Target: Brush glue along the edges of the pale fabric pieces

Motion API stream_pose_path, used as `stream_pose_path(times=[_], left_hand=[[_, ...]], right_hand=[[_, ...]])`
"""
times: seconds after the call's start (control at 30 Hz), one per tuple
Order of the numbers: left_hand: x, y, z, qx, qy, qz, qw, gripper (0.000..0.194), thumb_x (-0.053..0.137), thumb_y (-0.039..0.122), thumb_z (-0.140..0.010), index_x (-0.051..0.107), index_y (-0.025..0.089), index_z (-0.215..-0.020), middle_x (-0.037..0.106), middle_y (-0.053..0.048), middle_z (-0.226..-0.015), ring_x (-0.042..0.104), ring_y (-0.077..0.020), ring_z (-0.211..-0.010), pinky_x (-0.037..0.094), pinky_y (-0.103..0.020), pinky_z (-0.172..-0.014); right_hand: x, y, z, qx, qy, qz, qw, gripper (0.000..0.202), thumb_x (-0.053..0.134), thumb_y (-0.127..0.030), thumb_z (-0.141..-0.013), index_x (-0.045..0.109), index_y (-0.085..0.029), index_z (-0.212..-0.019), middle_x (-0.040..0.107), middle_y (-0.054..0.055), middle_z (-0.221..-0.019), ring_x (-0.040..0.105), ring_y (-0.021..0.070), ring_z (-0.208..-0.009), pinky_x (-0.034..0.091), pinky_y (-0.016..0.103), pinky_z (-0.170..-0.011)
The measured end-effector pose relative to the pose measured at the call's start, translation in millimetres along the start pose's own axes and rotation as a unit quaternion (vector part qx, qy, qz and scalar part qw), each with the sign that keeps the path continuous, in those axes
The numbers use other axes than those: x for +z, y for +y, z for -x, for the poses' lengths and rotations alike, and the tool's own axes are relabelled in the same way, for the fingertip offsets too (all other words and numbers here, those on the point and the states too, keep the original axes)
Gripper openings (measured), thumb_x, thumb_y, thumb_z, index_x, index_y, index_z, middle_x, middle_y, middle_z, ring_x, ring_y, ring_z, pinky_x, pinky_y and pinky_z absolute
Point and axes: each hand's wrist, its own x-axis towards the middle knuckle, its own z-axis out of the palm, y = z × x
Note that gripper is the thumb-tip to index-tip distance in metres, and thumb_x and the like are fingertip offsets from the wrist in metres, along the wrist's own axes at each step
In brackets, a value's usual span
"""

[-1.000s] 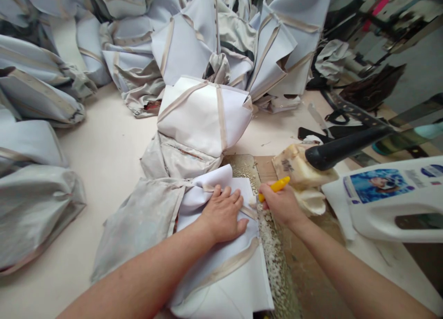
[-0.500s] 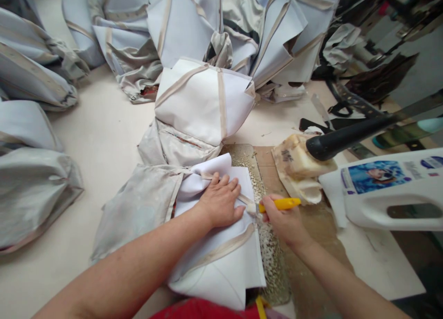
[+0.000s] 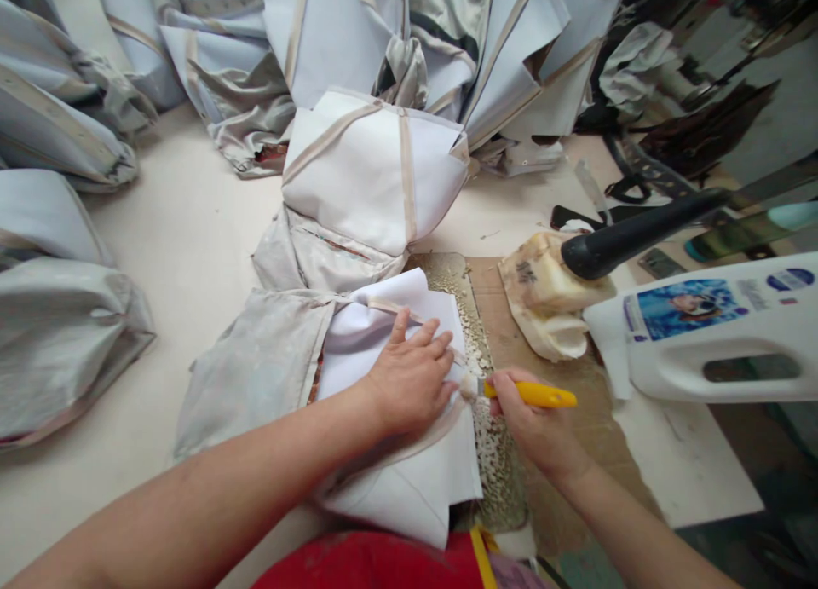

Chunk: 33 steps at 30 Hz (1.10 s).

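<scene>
My left hand (image 3: 412, 374) lies flat with fingers spread on a white sewn bag piece (image 3: 409, 495), pressing it down. Beige tape strips run across the piece, and its grey cloth lining (image 3: 256, 363) spreads out to the left. In my right hand (image 3: 521, 410) is a paintbrush (image 3: 537, 394) with a yellow handle. Its pale bristles touch the right edge of the white piece, close to my left thumb. Under that edge lies a board (image 3: 495, 461) crusted with dried, lumpy residue.
Another white bag piece (image 3: 377, 171) lies just beyond, with several more heaped at the back and left. On the right are brown cardboard (image 3: 575, 461), a cut-down, stained plastic container (image 3: 550, 291) with a black handle-like rod, and a white jug (image 3: 728, 333).
The brush has moved slightly down along the edge, its handle now tilting down to the right. My left hand has shifted a little, fingers more spread. The whole view has shifted slightly.
</scene>
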Motion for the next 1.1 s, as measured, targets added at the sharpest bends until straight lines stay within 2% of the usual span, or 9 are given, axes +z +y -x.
stream_pose_path(times=[0.1, 0.23, 0.4, 0.53, 0.63, 0.8, 0.9, 0.97, 1.1], left_hand=[[-4.5, 13.0, 17.6, 0.009, -0.037, 0.033, 0.999, 0.04, 0.038, 0.05, -0.085, 0.059, 0.022, -0.104, 0.056, -0.006, -0.118, 0.035, -0.0284, -0.122, 0.005, -0.059, -0.102], [4.2, 15.4, 27.8, -0.017, -0.039, 0.045, 0.998, 0.038, 0.039, 0.048, -0.086, 0.054, 0.023, -0.11, 0.054, -0.005, -0.12, 0.031, -0.0277, -0.125, 0.01, -0.06, -0.101], [13.0, 13.1, 26.2, -0.019, -0.025, 0.039, 0.999, 0.037, 0.038, 0.047, -0.086, 0.054, 0.022, -0.108, 0.053, -0.007, -0.119, 0.029, -0.0282, -0.126, 0.008, -0.061, -0.101], [13.5, 14.3, 26.9, -0.014, -0.023, 0.04, 0.999, 0.035, 0.038, 0.045, -0.087, 0.054, 0.022, -0.107, 0.053, -0.007, -0.119, 0.029, -0.0279, -0.126, 0.006, -0.061, -0.101], [15.4, 14.8, 28.1, -0.014, -0.019, 0.036, 0.999, 0.036, 0.037, 0.045, -0.087, 0.054, 0.022, -0.109, 0.052, -0.008, -0.12, 0.027, -0.0278, -0.127, 0.005, -0.061, -0.102], [20.0, 15.3, 29.5, -0.014, -0.013, 0.023, 1.0, 0.037, 0.037, 0.045, -0.087, 0.055, 0.021, -0.11, 0.052, -0.007, -0.121, 0.028, -0.0278, -0.127, 0.001, -0.059, -0.103], [21.2, 15.8, 30.0, -0.015, -0.009, 0.02, 1.0, 0.037, 0.038, 0.045, -0.087, 0.055, 0.021, -0.109, 0.052, -0.007, -0.122, 0.028, -0.0278, -0.127, 0.0, -0.06, -0.103], [21.4, 16.0, 30.2, -0.013, -0.009, 0.018, 1.0, 0.037, 0.037, 0.045, -0.087, 0.055, 0.021, -0.11, 0.052, -0.008, -0.122, 0.028, -0.0278, -0.127, 0.0, -0.06, -0.103], [22.1, 16.2, 30.4, -0.017, -0.011, 0.013, 1.0, 0.039, 0.036, 0.045, -0.087, 0.055, 0.021, -0.111, 0.052, -0.007, -0.122, 0.029, -0.0277, -0.127, 0.0, -0.06, -0.103]], right_hand=[[3.9, 4.9, -29.4, -0.057, 0.031, -0.008, 0.998, 0.027, 0.041, -0.034, -0.087, 0.059, -0.018, -0.075, 0.058, 0.0, -0.059, 0.056, 0.0148, -0.059, 0.043, 0.026, -0.063], [8.4, 11.3, -42.7, -0.043, 0.056, 0.003, 0.998, 0.029, 0.041, -0.037, -0.087, 0.059, -0.018, -0.075, 0.056, 0.0, -0.056, 0.055, 0.0154, -0.055, 0.044, 0.028, -0.061], [6.3, 11.0, -32.8, -0.048, 0.03, 0.011, 0.998, 0.029, 0.041, -0.038, -0.087, 0.059, -0.018, -0.075, 0.057, 0.002, -0.059, 0.056, 0.0164, -0.059, 0.044, 0.028, -0.061], [7.5, 8.4, -31.9, -0.049, 0.057, 0.032, 0.997, 0.029, 0.04, -0.037, -0.088, 0.058, -0.018, -0.075, 0.057, 0.001, -0.059, 0.055, 0.0151, -0.057, 0.043, 0.027, -0.061], [9.2, 8.0, -20.2, -0.064, 0.018, 0.039, 0.997, 0.029, 0.038, -0.035, -0.088, 0.057, -0.019, -0.073, 0.055, 0.0, -0.057, 0.054, 0.0147, -0.057, 0.042, 0.026, -0.061], [4.0, 6.9, 24.7, 0.034, -0.054, 0.014, 0.998, 0.033, 0.038, -0.035, -0.087, 0.049, -0.02, -0.06, 0.05, -0.002, -0.051, 0.051, 0.0134, -0.051, 0.04, 0.025, -0.054], [-2.0, 2.0, 41.0, 0.072, -0.075, 0.004, 0.995, 0.033, 0.038, -0.036, -0.087, 0.052, -0.02, -0.062, 0.05, -0.003, -0.048, 0.051, 0.0135, -0.047, 0.039, 0.024, -0.05], [-4.2, -0.6, 39.9, 0.055, -0.053, 0.011, 0.997, 0.033, 0.037, -0.037, -0.088, 0.055, -0.019, -0.066, 0.053, -0.002, -0.051, 0.053, 0.014, -0.05, 0.04, 0.024, -0.052], [-2.9, 3.9, 24.1, -0.053, -0.029, 0.043, 0.997, 0.03, 0.04, -0.034, -0.088, 0.057, -0.02, -0.069, 0.057, 0.0, -0.057, 0.055, 0.0149, -0.055, 0.042, 0.026, -0.058]])
